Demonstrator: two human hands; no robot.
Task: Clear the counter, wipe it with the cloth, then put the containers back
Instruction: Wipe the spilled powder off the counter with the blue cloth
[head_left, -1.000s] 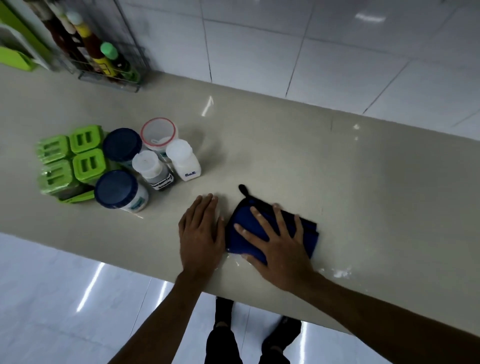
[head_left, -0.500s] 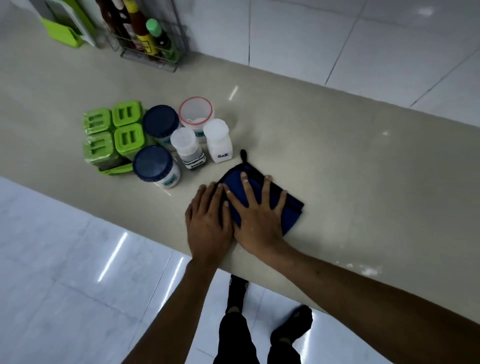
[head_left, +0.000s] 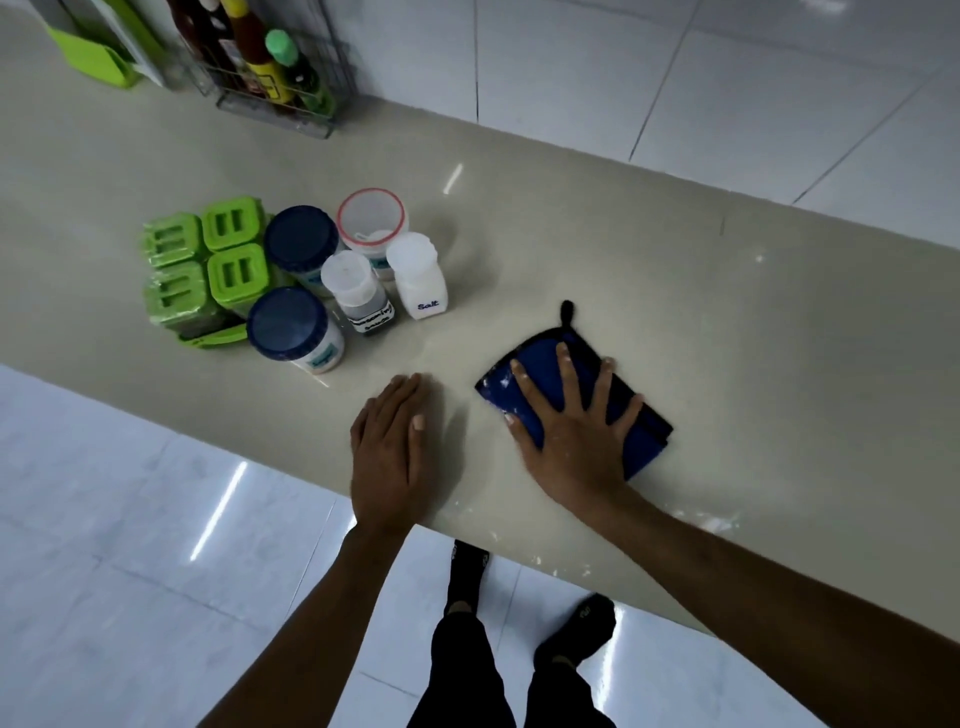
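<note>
Salt bottle (head_left: 417, 278) holding white salt, red-rimmed tub (head_left: 372, 222) open

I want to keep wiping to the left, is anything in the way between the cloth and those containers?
The left hand lies flat on the counter just left of the blue cloth under the right hand. Beyond it the counter looks bare up to the blue-lidded jar and salt bottle.

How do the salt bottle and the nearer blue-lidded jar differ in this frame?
The salt bottle is slim with a white cap; the nearer blue-lidded jar is wider with a broad dark blue lid. The salt bottle stands closer to the cloth; the jar sits beside the green containers, nearer the counter's front edge. Both stand upright, closed, with pale labelled bodies.
</note>
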